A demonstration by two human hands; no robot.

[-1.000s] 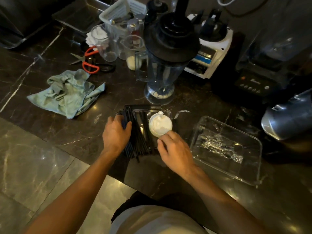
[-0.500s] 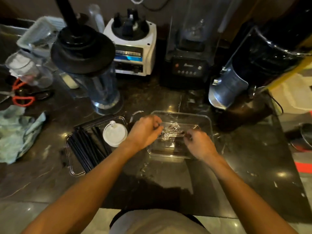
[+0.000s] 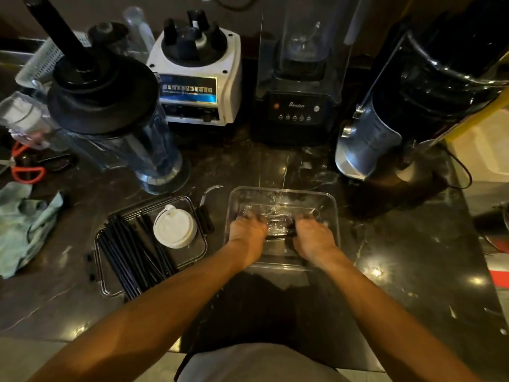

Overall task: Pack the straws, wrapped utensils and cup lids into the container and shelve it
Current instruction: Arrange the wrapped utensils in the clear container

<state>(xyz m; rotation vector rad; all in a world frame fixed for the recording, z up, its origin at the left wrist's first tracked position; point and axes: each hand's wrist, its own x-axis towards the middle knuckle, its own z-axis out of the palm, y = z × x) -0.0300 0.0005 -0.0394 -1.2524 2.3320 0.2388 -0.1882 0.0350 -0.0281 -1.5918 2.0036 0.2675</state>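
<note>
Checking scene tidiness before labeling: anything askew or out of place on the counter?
Mostly the black straws: a loose slanted bundle whose near ends overhang the shallow clear tray. A green cloth lies crumpled at the left edge. No visible spill.

This looks like a drinks-bar or café prep area. A dark marble bench carries a white blender base at upper centre, a shielded black blender beside it, a blender jug at upper left, and possibly a grinder at upper right.
</note>
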